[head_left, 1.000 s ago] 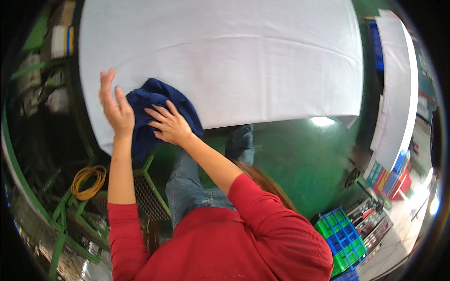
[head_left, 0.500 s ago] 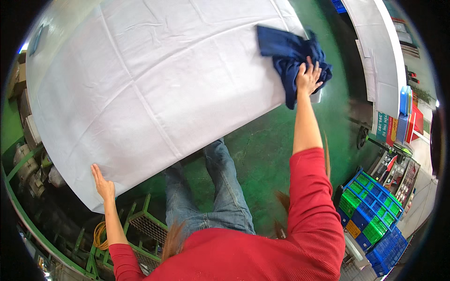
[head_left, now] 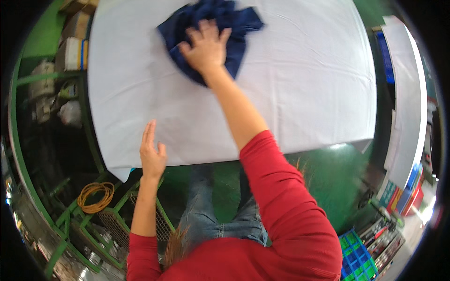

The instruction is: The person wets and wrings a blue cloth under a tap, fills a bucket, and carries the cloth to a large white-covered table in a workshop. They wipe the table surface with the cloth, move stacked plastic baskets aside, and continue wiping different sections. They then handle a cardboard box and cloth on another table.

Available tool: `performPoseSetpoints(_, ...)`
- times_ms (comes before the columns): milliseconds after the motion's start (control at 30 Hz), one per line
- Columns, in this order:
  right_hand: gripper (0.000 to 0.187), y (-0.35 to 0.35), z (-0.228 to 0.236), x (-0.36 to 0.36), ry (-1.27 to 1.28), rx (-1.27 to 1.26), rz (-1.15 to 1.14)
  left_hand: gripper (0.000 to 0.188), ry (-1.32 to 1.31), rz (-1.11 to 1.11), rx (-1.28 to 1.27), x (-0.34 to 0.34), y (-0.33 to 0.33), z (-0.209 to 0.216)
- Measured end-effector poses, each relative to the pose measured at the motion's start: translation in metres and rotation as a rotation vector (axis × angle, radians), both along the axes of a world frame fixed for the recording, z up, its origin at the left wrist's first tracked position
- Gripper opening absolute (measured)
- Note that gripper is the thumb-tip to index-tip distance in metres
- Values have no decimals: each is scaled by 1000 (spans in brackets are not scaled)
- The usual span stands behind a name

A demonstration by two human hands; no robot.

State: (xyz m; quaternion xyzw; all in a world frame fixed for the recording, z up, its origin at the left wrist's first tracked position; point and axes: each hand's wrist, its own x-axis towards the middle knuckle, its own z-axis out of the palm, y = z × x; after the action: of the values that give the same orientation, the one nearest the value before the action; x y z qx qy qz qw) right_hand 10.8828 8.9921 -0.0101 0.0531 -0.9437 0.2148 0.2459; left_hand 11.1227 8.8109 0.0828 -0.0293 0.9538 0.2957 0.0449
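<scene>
A white sheet covers the table in front of me, its surface lightly creased. On its far part lies a bunched navy-blue cloth. My right hand presses flat on this cloth with the fingers spread, not wrapped round it. Near the front left corner, my left hand is held at the sheet's edge, open, with its fingers straight and the thumb apart. Nothing shows in the left hand. Whether its palm touches the sheet, I cannot tell.
A green metal frame with a coiled orange cable stands at the lower left. Boxes sit at the far left. To the right are another white-covered table and blue and green crates.
My right hand has swept the navy cloth from the sheet's right edge leftward to its far middle. My left hand stays near the left front corner. The view has turned.
</scene>
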Motion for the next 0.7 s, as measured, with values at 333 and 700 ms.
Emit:
performPoseSetpoints(333,50,-247,29,241,-243,119,1136,51,197,281,-89,53,-72,75)
performPoseSetpoints(700,55,139,53,280,-403,92,663,43,171,-144,62,41,167,73)
